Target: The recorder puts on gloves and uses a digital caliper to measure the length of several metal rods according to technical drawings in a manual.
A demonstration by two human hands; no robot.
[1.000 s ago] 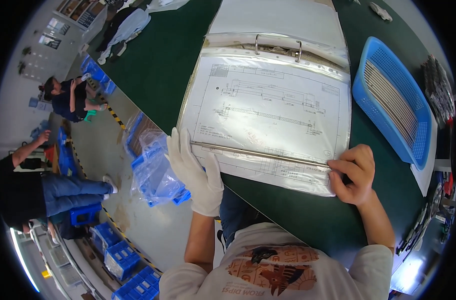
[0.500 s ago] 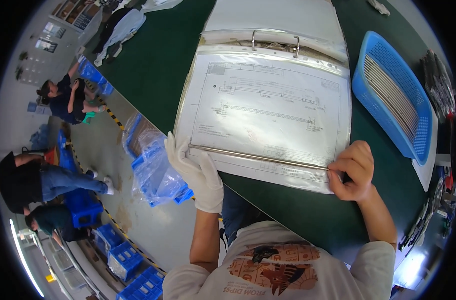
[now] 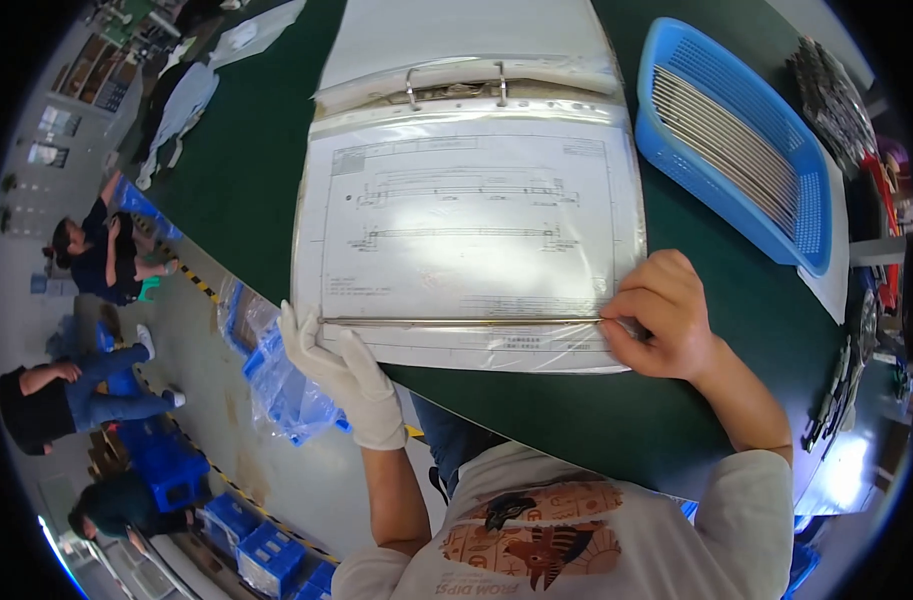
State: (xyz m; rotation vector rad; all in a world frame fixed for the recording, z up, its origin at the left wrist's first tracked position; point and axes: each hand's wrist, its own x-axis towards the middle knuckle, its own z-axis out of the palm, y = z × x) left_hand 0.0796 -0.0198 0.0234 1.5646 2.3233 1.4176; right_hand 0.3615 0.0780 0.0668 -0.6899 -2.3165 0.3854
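A thin metal rod [image 3: 456,321] lies nearly level across the lower part of a sleeved drawing sheet [image 3: 416,270] in an open ring binder [image 3: 456,82]. At the rod's right end my right hand [image 3: 661,315], bare, is closed in a pinch between thumb and fingers. My left hand [image 3: 344,375] wears a white glove and is at the binder's lower left corner. Its fingers are stretched out, thumb apart, with the rod's left end against or just beside them; exact contact is unclear.
A blue perforated basket [image 3: 816,190] of similar metal rods [image 3: 726,140] stands right of the binder on the dark green table [image 3: 496,405]. Dark bundled pieces [image 3: 831,95] lie beyond it. Plastic-covered blue crates [image 3: 286,390] sit on the floor at left; several people are farther off.
The whole view has shifted and turned, so binder and rod now look more level and farther left. Both hands keep their places at the rod's ends.
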